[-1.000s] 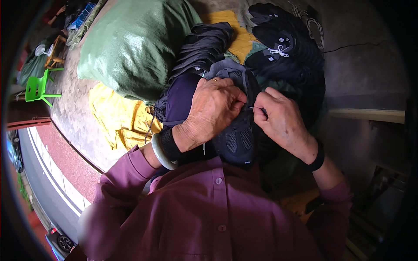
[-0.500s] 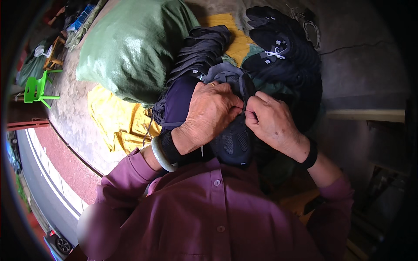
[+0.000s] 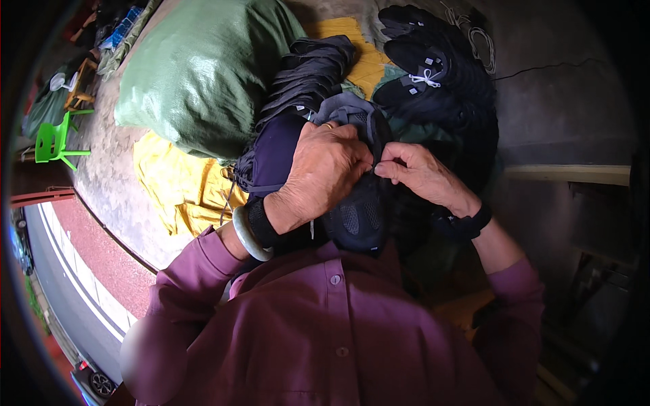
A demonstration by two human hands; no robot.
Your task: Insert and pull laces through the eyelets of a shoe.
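The left hand [image 3: 325, 169] lay curled over a dark mesh shoe [image 3: 355, 210] at the centre of the view, gripping its upper; the right hand [image 3: 420, 176], at three o'clock of it, pinched the shoe's edge between thumb and fingertips. A pile of black shoes [image 3: 433, 68] sat at one o'clock; a green sack [image 3: 203, 74] bulged at eleven o'clock, above a yellow cloth [image 3: 176, 189].

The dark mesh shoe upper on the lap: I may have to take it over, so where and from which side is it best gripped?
Probably at the rounded mesh toe end of the dark shoe upper, from the wearer's near side. That end hangs bare toward the body, while the left hand and right hand crowd the far opening, fingertips meeting at its edge.
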